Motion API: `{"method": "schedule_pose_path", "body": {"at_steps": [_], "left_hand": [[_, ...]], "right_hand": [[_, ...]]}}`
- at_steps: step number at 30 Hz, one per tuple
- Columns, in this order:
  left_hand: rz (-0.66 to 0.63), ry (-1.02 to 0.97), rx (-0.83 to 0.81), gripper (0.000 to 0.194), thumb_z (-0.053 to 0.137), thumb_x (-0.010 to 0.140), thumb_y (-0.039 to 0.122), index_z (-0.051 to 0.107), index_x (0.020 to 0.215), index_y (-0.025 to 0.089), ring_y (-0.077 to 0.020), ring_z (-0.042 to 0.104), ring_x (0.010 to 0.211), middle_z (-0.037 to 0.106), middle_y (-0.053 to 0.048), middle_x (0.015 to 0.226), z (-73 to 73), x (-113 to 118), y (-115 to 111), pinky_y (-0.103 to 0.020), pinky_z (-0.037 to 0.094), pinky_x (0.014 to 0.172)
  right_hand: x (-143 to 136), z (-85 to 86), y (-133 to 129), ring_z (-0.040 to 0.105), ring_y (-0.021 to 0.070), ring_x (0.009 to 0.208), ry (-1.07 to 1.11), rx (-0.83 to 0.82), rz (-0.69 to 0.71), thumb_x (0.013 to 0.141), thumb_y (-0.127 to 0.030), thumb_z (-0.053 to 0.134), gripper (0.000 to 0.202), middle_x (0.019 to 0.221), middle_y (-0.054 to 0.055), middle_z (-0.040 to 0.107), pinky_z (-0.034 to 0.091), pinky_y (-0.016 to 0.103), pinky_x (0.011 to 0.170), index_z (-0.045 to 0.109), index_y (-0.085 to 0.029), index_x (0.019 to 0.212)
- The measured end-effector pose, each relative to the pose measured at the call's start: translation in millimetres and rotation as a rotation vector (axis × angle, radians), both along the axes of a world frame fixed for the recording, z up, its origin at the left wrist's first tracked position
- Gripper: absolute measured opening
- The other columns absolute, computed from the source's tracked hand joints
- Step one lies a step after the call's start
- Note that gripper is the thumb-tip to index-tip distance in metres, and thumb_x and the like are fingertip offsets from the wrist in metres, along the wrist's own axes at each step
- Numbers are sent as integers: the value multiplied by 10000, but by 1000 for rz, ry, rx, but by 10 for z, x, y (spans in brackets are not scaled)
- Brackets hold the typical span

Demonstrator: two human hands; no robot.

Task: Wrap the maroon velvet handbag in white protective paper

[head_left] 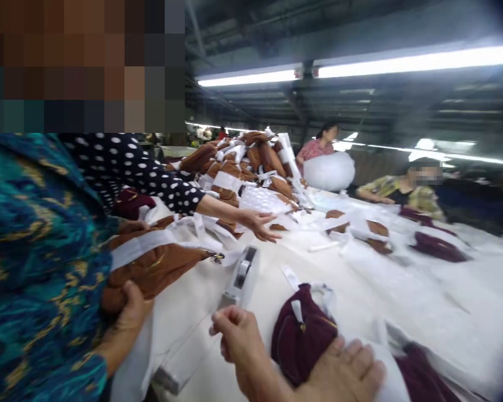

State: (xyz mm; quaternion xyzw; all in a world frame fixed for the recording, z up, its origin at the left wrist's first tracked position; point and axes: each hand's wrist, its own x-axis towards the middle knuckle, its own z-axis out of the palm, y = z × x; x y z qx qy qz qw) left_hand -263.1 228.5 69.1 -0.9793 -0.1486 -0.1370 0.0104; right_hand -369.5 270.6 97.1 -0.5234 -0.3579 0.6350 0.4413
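My right hand (240,334) is crossed over to the left, thumb and fingertips pinched together just below a tape dispenser (242,276); what lies between them is too small to tell. My left hand (346,368) lies at the bottom, back up and fingers spread, against the lower edge of a maroon bag (295,340). This bag has a white tag on its zipper pull and white wrapping around its handle. White material (389,371) shows beside the left hand, with another maroon piece (430,375) further right.
At left, a person in a teal patterned top holds a brown bag (155,267) with a white band. A polka-dot sleeve reaches over the table, its hand (257,222) outstretched. Brown bags (230,162) are heaped behind. Two people are across the white table (360,290).
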Motion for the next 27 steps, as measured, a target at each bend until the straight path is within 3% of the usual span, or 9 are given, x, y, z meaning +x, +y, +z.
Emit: {"method": "schedule_pose_path", "body": {"at_steps": [4, 7, 10, 13, 15, 18, 21, 27], "left_hand": [[7, -86, -38, 618, 298, 834, 562, 267, 1329, 192, -248, 224, 1281, 264, -111, 1388, -150, 8, -18, -409, 294, 1024], [14, -119, -93, 726, 246, 819, 609, 162, 1361, 133, -263, 180, 1296, 233, -121, 1401, -289, 19, -123, -424, 269, 1035], [-15, -146, -128, 698, 232, 833, 592, 149, 1362, 144, -254, 166, 1300, 221, -113, 1407, -374, 38, -159, -423, 221, 1051], [-18, -173, -146, 623, 247, 861, 537, 182, 1350, 157, -238, 150, 1305, 217, -107, 1410, -359, 53, -157, -434, 178, 1061], [-4, -197, -153, 649, 291, 832, 576, 218, 1339, 175, -242, 142, 1306, 226, -106, 1406, -319, 56, -166, -439, 161, 1063], [-7, -200, -155, 664, 325, 802, 611, 241, 1332, 220, -249, 154, 1302, 244, -100, 1399, -281, 60, -188, -442, 166, 1058], [-4, -205, -139, 625, 338, 808, 593, 230, 1334, 272, -261, 163, 1299, 234, -92, 1402, -285, 68, -197, -457, 192, 1042], [-53, -233, -59, 569, 436, 809, 516, 258, 1317, 330, -313, 169, 1287, 245, -94, 1395, -296, 69, -184, -506, 229, 1002]], "right_hand": [[249, 611, -99, 296, 19, 332, 5, 216, -75, 637, -360, 617, 224, 534, -40, 562, 189, 150, 317, 538, -151, 641], [582, 779, -591, 349, 40, 413, -81, 295, -59, 655, -418, 629, 270, 554, -21, 568, 246, 158, 379, 575, -154, 653], [1050, 589, -1275, 381, 62, 445, -126, 251, -117, 626, -492, 653, 349, 481, -15, 501, 232, 170, 393, 576, -152, 600], [1629, 217, -1843, 196, 14, 363, -123, 28, -391, 621, -556, 639, 416, 425, -72, 356, 89, 182, 379, 530, -155, 587], [1972, -12, -2071, 137, 9, 374, -155, -62, -537, 614, -556, 649, 418, 417, -96, 280, 49, 189, 399, 530, -155, 625], [2252, -214, -2175, 115, 12, 364, -217, -116, -576, 631, -567, 626, 423, 390, -111, 211, 36, 196, 397, 527, -156, 627], [2274, -250, -2089, 135, 14, 350, -243, -128, -529, 633, -576, 611, 434, 375, -111, 214, 55, 193, 386, 524, -152, 611], [2231, -271, -1884, 198, -1, 343, -274, -158, -595, 576, -545, 649, 427, 451, -64, 422, 91, 177, 375, 524, -137, 603]]}}
